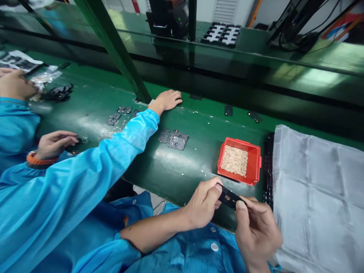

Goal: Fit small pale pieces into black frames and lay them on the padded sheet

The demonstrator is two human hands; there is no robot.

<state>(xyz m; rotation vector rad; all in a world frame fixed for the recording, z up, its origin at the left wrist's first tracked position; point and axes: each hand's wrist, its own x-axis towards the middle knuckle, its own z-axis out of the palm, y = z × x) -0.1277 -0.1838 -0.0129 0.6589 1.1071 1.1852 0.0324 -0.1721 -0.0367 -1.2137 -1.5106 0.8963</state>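
Observation:
Between my two hands is a flat black plastic part with small cut-outs, held above the near edge of the bench. My left hand pinches its left end between thumb and fingers. At the opposite end, the thumb and fingers of my right hand grip it too. Just beyond the part stands a red bin with many small beige pieces in it. To the left of the bin, several black plastic parts lie close together on the green bench.
A co-worker's blue sleeve crosses from the left, the hand resting on the bench. Another person's hand is farther left. Trays under translucent plastic stand at right. A green post slants down to the bench.

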